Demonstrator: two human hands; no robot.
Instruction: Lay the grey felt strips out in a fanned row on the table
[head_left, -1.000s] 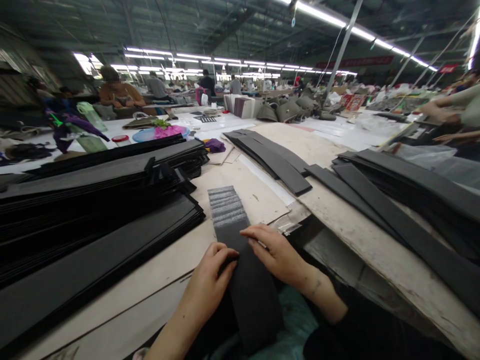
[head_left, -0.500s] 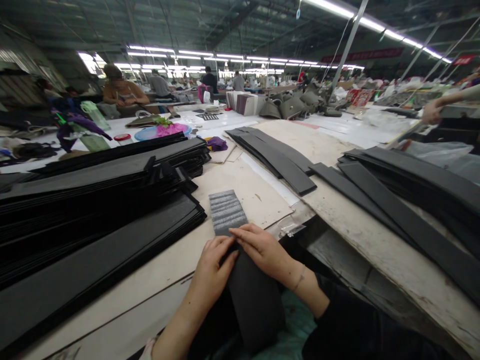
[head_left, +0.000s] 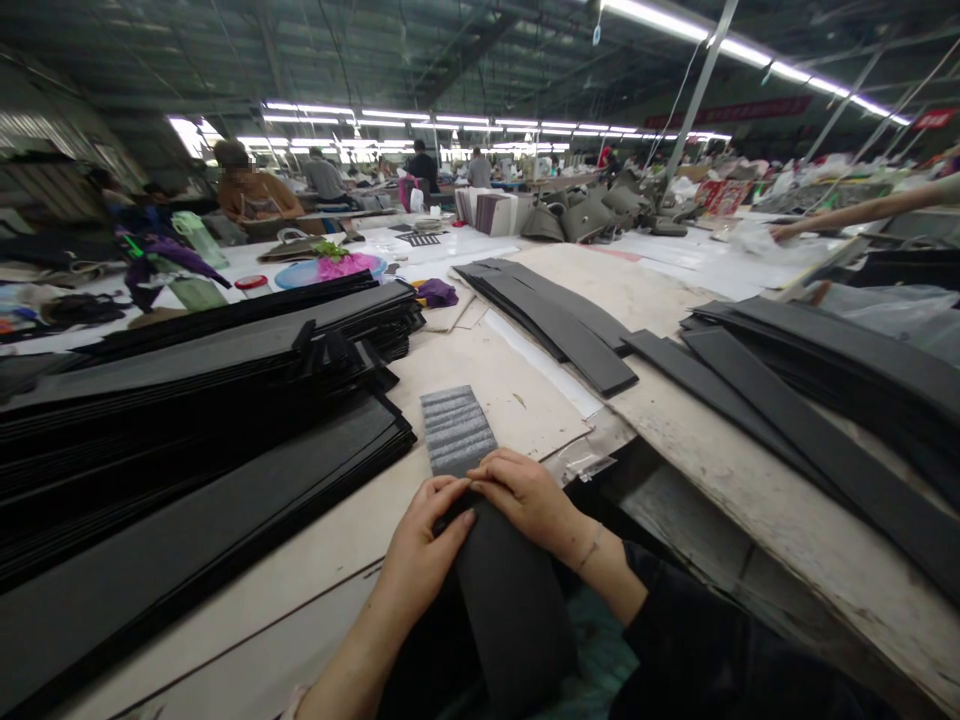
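A long dark grey strip of sheet material (head_left: 510, 590) runs from the table edge down over my lap. My left hand (head_left: 431, 525) grips its left edge, thumb on top and fingers curled. From the other side my right hand (head_left: 517, 495) pinches the same strip, and the fingertips of both hands meet near its upper part. Just beyond them, the strip's far end shows a silvery grey ribbed patch (head_left: 457, 425) lying on the pale board (head_left: 517, 400). What lies under my fingertips is hidden.
Stacked black strips (head_left: 225, 500) fill the left side. More grey strips lie ahead (head_left: 555, 320) and at right (head_left: 810, 400). A gap (head_left: 675, 490) opens in the table right of my hands. A co-worker's arm (head_left: 862, 215) reaches in at far right; another person (head_left: 255, 190) sits at back left.
My hands stay on the strip, my right fingertips shifting slightly. The view has shifted a little. At far right, the co-worker's arm now reaches further left, to a clear plastic bag.
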